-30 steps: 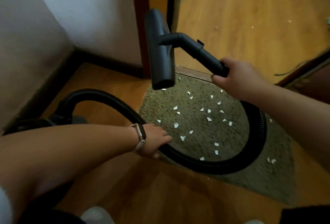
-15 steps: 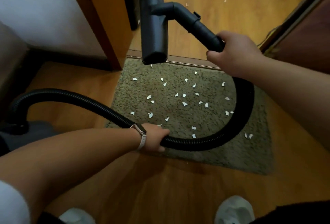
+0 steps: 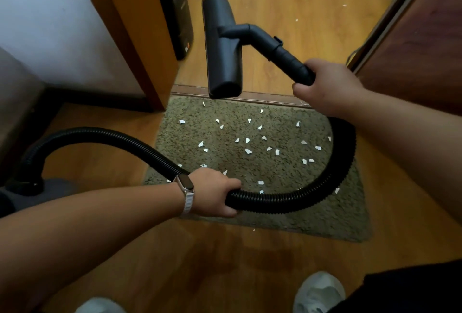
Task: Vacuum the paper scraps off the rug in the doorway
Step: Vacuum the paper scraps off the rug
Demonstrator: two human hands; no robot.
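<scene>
Since the earlier frame, floor head [image 3: 223, 48] sits a bit lower in view and more to the right, view has swung so more of the orange door frame [image 3: 140, 38] shows. Landmark: rug [image 3: 250, 170] (olive, shaggy, lying in the doorway against the threshold strip [image 3: 262, 99]).

Right hand [image 3: 330, 88] is past the rug's far right corner, forearm reaching in from the right edge, fingers wrapped tight round the rigid black tube [image 3: 282, 55]. Tube angles up and left from the fist to the floor head, which is held in the air beyond the rug's far edge, long axis pointing away from the person, near end just over the threshold strip. Whether it touches the floor: cannot tell.

Left hand [image 3: 215, 194] is over the rug's near left part, forearm stretched across from the left, wrist carrying a smart band [image 3: 186, 187], fingers and thumb closed around the ribbed hose [image 3: 287, 202]. Hose loops from the right fist down along the rug's right side, across its near part through the left fist, then arcs off left of the rug to the vacuum body [image 3: 30, 187] (mostly out of view).

Paper scraps [image 3: 247, 150], small and white, lie scattered over the rug's middle and far half, none picked up; a few more on the wooden floor [image 3: 275, 0] beyond the rug. Two pale shoes [image 3: 318, 292] on the floor on the near side of the rug.
</scene>
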